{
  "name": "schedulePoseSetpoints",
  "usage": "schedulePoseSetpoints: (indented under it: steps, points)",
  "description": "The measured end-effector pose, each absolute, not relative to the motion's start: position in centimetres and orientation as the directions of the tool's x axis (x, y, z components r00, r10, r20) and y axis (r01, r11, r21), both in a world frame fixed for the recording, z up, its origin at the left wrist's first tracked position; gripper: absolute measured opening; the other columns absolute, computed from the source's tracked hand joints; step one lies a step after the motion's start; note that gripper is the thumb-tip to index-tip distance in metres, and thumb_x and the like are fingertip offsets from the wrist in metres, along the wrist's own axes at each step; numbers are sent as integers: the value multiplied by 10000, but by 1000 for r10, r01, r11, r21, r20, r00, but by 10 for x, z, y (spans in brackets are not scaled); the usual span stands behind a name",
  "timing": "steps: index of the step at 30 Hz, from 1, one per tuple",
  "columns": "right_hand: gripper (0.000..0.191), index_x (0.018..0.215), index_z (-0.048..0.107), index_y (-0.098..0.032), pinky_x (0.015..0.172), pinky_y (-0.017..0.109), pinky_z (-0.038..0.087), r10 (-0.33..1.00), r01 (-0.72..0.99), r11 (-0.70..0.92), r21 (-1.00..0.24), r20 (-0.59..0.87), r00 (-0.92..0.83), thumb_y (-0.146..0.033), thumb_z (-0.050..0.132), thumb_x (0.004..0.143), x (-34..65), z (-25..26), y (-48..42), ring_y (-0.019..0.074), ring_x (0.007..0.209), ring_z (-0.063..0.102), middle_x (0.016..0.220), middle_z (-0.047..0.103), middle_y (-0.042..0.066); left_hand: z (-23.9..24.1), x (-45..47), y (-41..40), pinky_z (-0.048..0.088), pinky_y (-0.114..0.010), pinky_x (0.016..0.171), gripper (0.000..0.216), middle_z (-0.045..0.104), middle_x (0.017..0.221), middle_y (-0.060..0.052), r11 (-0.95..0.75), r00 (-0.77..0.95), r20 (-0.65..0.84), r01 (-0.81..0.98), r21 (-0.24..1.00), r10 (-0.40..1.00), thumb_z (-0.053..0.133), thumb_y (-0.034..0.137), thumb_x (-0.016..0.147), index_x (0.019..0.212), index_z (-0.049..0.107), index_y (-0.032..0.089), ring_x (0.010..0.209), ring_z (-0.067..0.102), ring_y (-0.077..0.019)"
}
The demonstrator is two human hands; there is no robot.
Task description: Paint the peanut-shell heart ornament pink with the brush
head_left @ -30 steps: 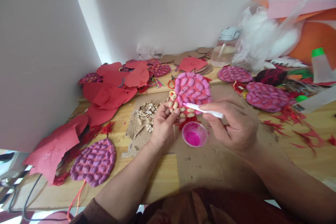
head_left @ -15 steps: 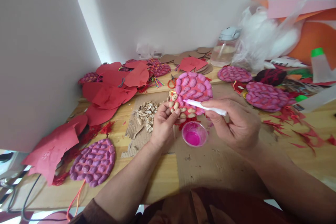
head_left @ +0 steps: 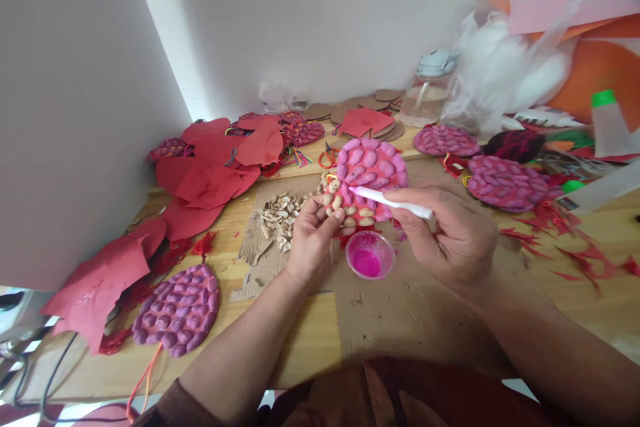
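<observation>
Through the head camera I see a rounded plaque [head_left: 373,161] covered in peanut shells, held up at the centre of the view above a wooden surface [head_left: 296,347] partly covered by cardboard [head_left: 395,330]. My left hand [head_left: 311,235] has its thumb and fingers pinched on the plaque's near left edge. My right hand [head_left: 450,233] has its fingers closed around a slim white tool [head_left: 400,203], brush or pen, I cannot tell which, with its pink tip at the shells beside the unpainted ones; whether it touches, I cannot make out. Just below the plaque stands a clear cup [head_left: 370,255] of bright pink liquid, which I take to be the paint. I judge the colouring well past halfway: the far and right parts are pink, while bare tan shells [head_left: 367,213] remain along the near and left edge, around my left fingers. Those seem to be what is left. A fully coloured plaque [head_left: 177,310] lies on the left and two more coloured pieces [head_left: 507,183] on the right, while broken shell pieces [head_left: 280,217] lie on cardboard beyond my left hand
</observation>
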State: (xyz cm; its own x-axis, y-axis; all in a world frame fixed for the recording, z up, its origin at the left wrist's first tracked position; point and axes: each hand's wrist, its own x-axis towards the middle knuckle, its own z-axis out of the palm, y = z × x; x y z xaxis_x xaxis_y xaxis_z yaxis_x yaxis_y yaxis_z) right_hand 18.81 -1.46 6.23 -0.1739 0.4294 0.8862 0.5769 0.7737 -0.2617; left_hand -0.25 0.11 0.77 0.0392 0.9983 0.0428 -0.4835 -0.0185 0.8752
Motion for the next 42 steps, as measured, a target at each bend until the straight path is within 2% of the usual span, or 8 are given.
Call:
schedulePoseSetpoints:
  steps: [4,10,19,23,42]
  points:
    - [232,1072,713,-190,804,300,569,412,576,784,-232,889,-202,-100,722,859,186,64,-15,168,858,697,940,788,38,10,-2,1,613,-223,629,394,708,797,12,-18,37,41,-493,870,998,878,323,757,970,580,180,648,691,-103]
    - [280,1106,712,-217,776,301,580,413,580,778,-242,892,-181,-99,727,853,185,64,-15,167,823,706,956,797,26,11,-2,1,616,-228,627,392,708,786,12,-13,39,37,-493,870,999,876,320,755,961,576,176,647,692,-106]
    - [253,1111,708,-252,763,335,591,418,594,773,-223,883,-214,-137,698,886,186,65,-17,190,847,716,934,790,22,13,-2,1,606,-233,619,408,699,807,14,-22,19,36,-477,879,999,881,342,740,965,580,184,637,682,-107]
    - [202,1074,707,-234,755,328,588,415,589,781,-209,878,-239,-145,688,893,186,66,-17,183,821,711,895,783,22,11,-3,2,607,-237,624,391,719,847,0,-25,18,39,-483,875,999,869,328,756,980,583,182,651,689,-110]
    - [200,1072,708,-231,766,338,580,414,588,785,-194,871,-265,-156,696,887,187,66,-15,191,826,701,893,777,27,11,-4,2,607,-238,622,379,712,824,0,-53,2,60,-435,899,998,861,340,765,984,596,181,637,678,-108]
